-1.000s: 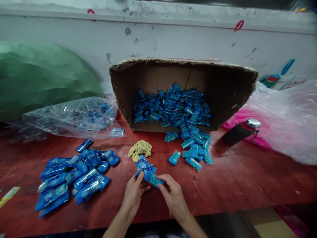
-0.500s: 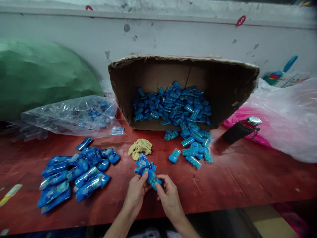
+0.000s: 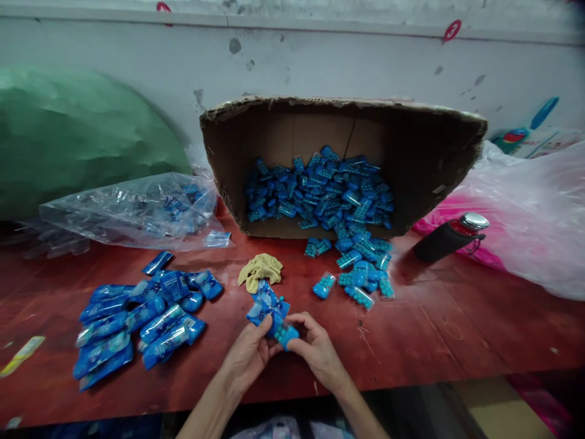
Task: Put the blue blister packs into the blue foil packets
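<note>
My left hand (image 3: 250, 352) is closed on a blue printed wrapper (image 3: 264, 303), its thumb pressed on top. My right hand (image 3: 320, 350) pinches the blue-capped end of a small clear bottle (image 3: 287, 335) with turquoise balls inside. The bottle's other end meets the wrapper by my left thumb; whether it sits inside cannot be made out. Just beyond the wrapper lies a crumpled yellow cloth (image 3: 261, 271). Left of my hands are several filled blue wrappers (image 3: 150, 320). Loose bottles (image 3: 363, 274) lie to the right, spilling from a pile.
A cardboard box (image 3: 439, 152) on its side holds many more bottles. A black flask (image 3: 445, 238) leans at the right by pink and clear plastic (image 3: 534, 219). At the left are a clear bag (image 3: 105, 207) of wrappers, a green bulky form (image 3: 86, 146) and a yellow strip (image 3: 22, 355).
My right fingers have shifted along the bottle to its capped end, which now points toward my right hand. The whole view has moved slightly. The wrapper stays in my left hand.
</note>
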Tool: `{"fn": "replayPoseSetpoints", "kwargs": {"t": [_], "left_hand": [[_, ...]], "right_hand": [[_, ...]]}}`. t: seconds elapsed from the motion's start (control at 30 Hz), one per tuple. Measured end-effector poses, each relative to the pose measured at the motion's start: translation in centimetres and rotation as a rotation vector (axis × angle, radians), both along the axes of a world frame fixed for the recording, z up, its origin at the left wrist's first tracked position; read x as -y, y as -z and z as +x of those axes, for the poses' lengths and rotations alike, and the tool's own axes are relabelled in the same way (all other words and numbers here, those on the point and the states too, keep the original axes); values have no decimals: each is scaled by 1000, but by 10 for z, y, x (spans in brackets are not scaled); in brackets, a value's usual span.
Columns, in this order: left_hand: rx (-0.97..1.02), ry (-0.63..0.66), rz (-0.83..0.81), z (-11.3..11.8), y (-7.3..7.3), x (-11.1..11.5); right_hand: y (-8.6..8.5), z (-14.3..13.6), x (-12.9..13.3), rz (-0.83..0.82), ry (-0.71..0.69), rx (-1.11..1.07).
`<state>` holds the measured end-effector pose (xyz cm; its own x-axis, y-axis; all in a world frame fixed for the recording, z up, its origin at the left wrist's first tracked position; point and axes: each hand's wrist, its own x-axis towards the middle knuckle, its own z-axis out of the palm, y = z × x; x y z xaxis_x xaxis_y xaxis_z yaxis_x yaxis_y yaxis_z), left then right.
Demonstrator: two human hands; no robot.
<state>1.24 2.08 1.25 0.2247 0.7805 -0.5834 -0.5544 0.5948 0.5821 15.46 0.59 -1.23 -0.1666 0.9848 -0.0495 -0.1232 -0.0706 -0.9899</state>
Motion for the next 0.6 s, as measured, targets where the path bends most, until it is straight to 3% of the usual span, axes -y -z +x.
{"fn": "replayPoseSetpoints", "kwargs": {"t": [0.17,0.3,0.4,0.6], "left_hand": [[121,73,41,-2,2,2],[150,73,18,5,-1,3],[106,36,8,10,-4,3],[14,-81,-9,16,-1,4]], "right_hand": [[0,5,-10,39,-38,-22],[-5,0,-5,86,83,124],[-11,0,-2,110,166,182],[-13,-1,-3,33,108,111]]}}
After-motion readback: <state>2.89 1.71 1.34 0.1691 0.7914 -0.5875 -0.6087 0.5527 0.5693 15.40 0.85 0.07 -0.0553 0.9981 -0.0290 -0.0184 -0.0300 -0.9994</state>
